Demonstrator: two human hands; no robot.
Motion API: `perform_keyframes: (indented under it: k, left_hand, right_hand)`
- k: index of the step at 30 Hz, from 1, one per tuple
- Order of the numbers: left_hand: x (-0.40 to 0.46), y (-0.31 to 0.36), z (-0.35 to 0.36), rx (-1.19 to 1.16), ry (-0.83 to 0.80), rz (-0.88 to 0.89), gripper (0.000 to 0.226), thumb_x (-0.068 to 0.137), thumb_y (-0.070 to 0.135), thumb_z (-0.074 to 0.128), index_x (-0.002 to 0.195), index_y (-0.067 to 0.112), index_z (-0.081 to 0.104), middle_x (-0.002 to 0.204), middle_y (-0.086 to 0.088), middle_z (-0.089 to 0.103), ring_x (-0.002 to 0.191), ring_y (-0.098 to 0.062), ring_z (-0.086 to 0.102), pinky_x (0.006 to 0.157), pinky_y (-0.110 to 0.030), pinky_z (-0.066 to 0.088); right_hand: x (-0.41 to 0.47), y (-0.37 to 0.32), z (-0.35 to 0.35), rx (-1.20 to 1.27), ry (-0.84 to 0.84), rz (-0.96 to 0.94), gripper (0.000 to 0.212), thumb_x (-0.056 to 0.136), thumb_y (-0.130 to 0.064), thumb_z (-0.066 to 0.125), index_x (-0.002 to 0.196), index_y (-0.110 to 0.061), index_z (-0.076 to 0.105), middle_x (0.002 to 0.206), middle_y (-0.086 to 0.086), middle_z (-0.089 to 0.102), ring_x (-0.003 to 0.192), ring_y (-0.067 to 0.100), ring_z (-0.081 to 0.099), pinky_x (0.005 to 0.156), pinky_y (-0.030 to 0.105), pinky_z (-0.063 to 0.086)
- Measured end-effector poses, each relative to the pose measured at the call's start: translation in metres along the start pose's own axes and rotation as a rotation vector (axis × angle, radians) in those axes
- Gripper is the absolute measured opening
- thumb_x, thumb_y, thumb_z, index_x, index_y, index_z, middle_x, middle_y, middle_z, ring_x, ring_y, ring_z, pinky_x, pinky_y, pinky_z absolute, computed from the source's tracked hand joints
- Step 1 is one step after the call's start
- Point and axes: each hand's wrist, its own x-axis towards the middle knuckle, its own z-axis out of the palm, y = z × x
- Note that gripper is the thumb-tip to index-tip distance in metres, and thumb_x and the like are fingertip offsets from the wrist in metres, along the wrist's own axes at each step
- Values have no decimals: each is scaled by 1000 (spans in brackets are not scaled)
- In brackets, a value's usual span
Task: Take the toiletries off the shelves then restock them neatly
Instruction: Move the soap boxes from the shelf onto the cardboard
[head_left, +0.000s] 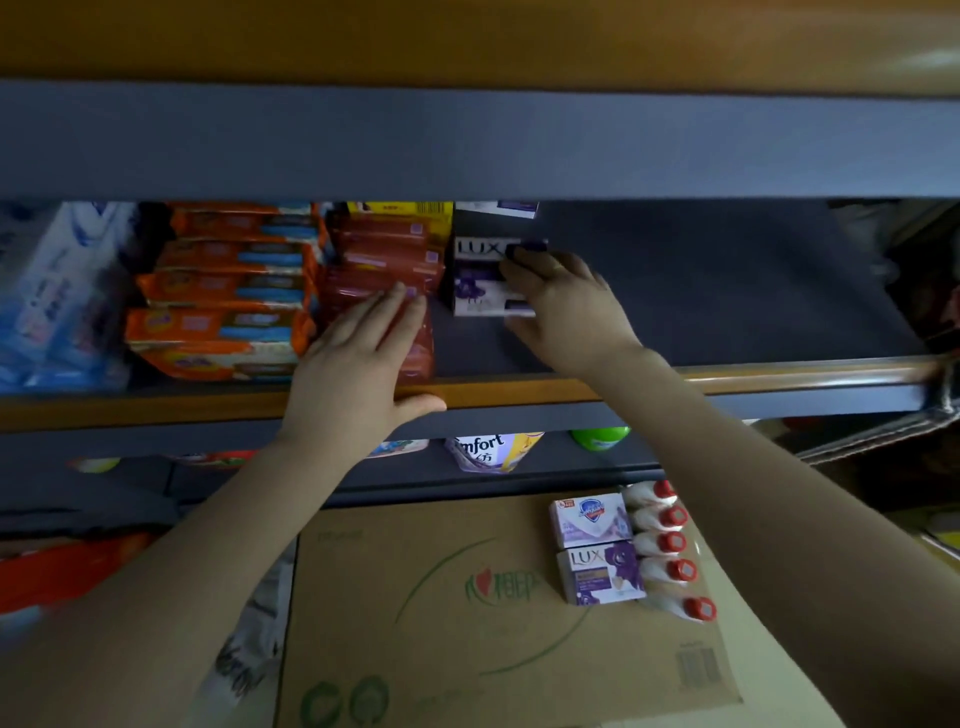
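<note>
Step in hand: you are setting a purple Lux soap box (485, 278) onto the shelf (727, 291), just right of the red-brown soap packs (387, 280); it looks like restocking.
Right hand: your right hand (563, 306) grips the Lux box at its right end, fingers (524, 254) curled over the top corner, thumb low at the front.
Left hand: your left hand (358, 358) lies flat with straight fingers on the red-brown packs, thumb hooked over the wooden shelf lip (519, 389); it grasps nothing.
How to do it well: keep the left palm steadying the stack while you slide the box flush against it, logo facing out, front edge square with the packs. Push from the end, don't tilt.
Room to fill: the shelf to the right of the box is bare dark board.
Still waiting: on the cardboard carton (467, 623) below lie another Lux box (602, 571), a pale lilac soap box (589, 519) and a row of white bottles with red caps (670, 545).
Readable writing: "LUX" on both purple boxes; "mfort" on a pouch (491, 449) on the lower shelf, likely Comfort. The lilac box bears a blue shield badge, its wording too small to read.
Unreadable: the orange packs (228, 291) at left are blurred.
</note>
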Motion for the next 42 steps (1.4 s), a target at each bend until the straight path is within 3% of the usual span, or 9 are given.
perform_keyframes:
  k: [3, 7, 11, 15, 19, 24, 30, 36, 42]
  left_hand:
    - [1, 1, -1, -9, 10, -9, 95, 57, 53, 77, 132, 2, 49, 135, -18, 51, 118, -39, 53, 86, -52, 48]
    - [-1, 4, -2, 21, -26, -22, 94, 59, 54, 75, 132, 2, 48, 135, -19, 51, 119, -38, 52, 91, -50, 45]
    - [-1, 9, -7, -70, -66, -64, 94, 73, 55, 65, 145, 8, 27, 152, -12, 26, 140, -28, 25, 111, -35, 15]
    - [-4, 34, -35, -629, 42, -262, 76, 82, 45, 61, 145, 17, 29, 148, 4, 32, 136, -10, 28, 108, -22, 19]
    - [-11, 80, -59, -1419, -23, -414, 46, 80, 33, 67, 121, 25, 48, 111, 10, 61, 91, 5, 62, 84, -19, 52]
    - [-15, 103, -59, -1525, -162, -599, 17, 89, 35, 52, 94, 23, 63, 88, 0, 70, 79, -13, 66, 72, -27, 52]
    - [-25, 122, -30, -1667, -432, -713, 20, 93, 28, 49, 101, 13, 59, 91, -7, 67, 72, -15, 65, 68, -26, 55]
    - [-43, 150, 0, -2068, -605, -820, 28, 91, 27, 47, 110, 9, 56, 95, -9, 70, 86, -22, 67, 69, -33, 53]
    - [-54, 164, 18, -1865, -407, -600, 37, 80, -2, 60, 109, 21, 54, 100, 0, 68, 94, -12, 66, 76, -25, 55]
  right_hand:
    - [-15, 4, -5, 87, 44, 2, 59, 79, -39, 69, 131, -16, 52, 132, 7, 51, 118, 36, 43, 95, 45, 42]
    - [0, 14, -17, 213, -196, 57, 88, 75, -41, 73, 145, -14, 26, 145, 10, 37, 130, 29, 37, 105, 40, 37]
    - [-5, 15, -27, 296, -216, 46, 77, 74, -31, 76, 139, -15, 38, 134, 8, 49, 121, 24, 47, 91, 25, 37]
    - [-45, 18, -51, 868, -148, 182, 67, 67, -25, 82, 125, -16, 50, 116, 1, 61, 105, 16, 60, 89, 27, 47]
    - [-94, 11, -61, 1261, -242, 144, 48, 66, -15, 70, 111, -20, 54, 103, -6, 63, 93, 4, 61, 82, 21, 51]
    - [-126, 18, -56, 1015, -141, 193, 61, 67, -11, 82, 117, -22, 47, 111, 0, 55, 96, 12, 58, 85, 28, 50]
    - [-163, 12, -53, 190, 195, -34, 82, 66, -58, 69, 130, -17, 39, 127, 8, 48, 108, 25, 56, 81, 40, 52]
    - [-194, 23, -50, 881, -110, 333, 110, 59, -79, 59, 144, -18, 23, 136, -1, 48, 117, 14, 55, 90, 39, 54]
    - [-224, 54, -45, 751, -146, 115, 68, 83, -21, 66, 136, -25, 23, 120, 4, 60, 103, 21, 62, 82, 43, 54]
